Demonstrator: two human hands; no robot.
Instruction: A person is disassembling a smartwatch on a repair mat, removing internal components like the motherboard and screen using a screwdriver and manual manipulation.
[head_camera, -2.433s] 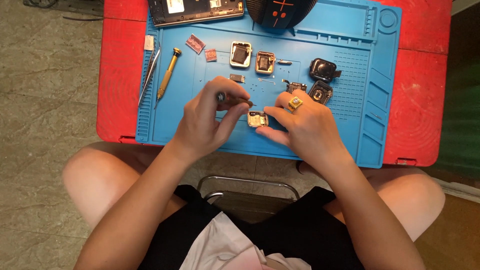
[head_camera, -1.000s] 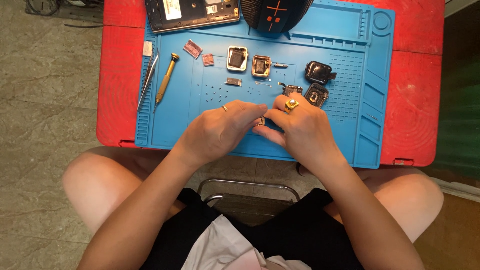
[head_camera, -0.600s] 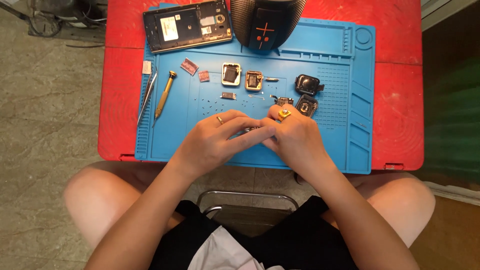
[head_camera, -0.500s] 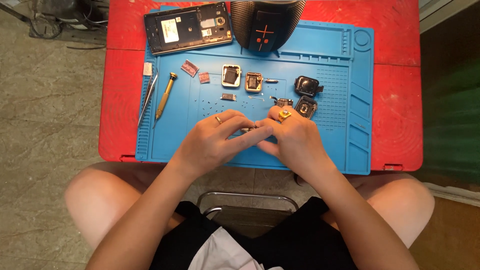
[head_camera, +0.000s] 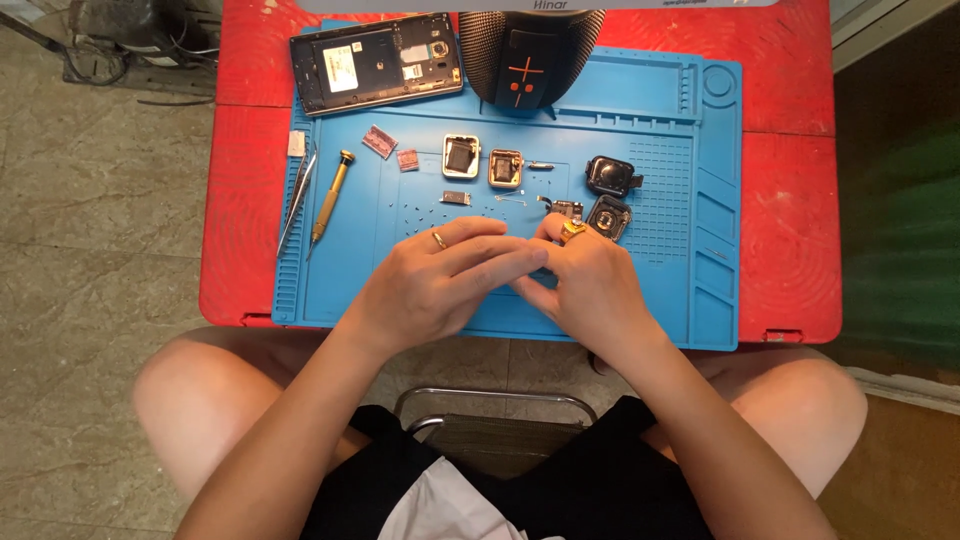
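My left hand (head_camera: 440, 282) and my right hand (head_camera: 592, 288) meet over the front middle of a blue work mat (head_camera: 660, 130). Their fingertips pinch together around a small square metal part, which the fingers hide. Each hand wears a gold ring. Just beyond the right hand lie two black square parts (head_camera: 610, 176) (head_camera: 611, 216). Two small pale square housings (head_camera: 461, 156) (head_camera: 505, 167) sit farther back, in the middle of the mat.
The mat lies on a red table (head_camera: 790, 200). An opened phone (head_camera: 375, 62) and a black speaker (head_camera: 528, 55) stand at the back. A gold-handled screwdriver (head_camera: 330, 197), tweezers (head_camera: 297, 200), two reddish pieces (head_camera: 379, 141) and tiny screws (head_camera: 420, 210) lie on the left.
My hands have come together, and their fingers now cover the small square part that showed between them before. The view has shifted, so more of the table's far side shows.
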